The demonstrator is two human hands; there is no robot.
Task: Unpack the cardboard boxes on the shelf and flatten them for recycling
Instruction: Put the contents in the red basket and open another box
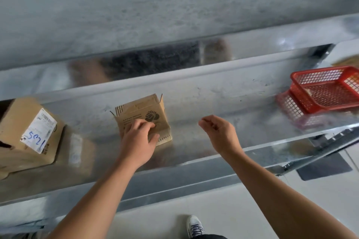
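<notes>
A small brown cardboard box (147, 110) with a printed hands logo stands on the shiny metal shelf (223, 103), near its middle. My left hand (138, 137) lies on the box's front face, fingers curled on top and thumb at its lower right corner. Just right of the box, my right hand (219, 132) hovers above the shelf, fingers loosely curled, holding nothing. At the left edge of the shelf sits a larger cardboard box (21, 136) bearing a white shipping label with blue handwriting.
Two stacked red plastic mesh baskets (326, 91) sit at the shelf's right end. A grey wall rises behind the shelf. A lower shelf edge and pale floor show below, with one sneaker (195, 226) at the bottom.
</notes>
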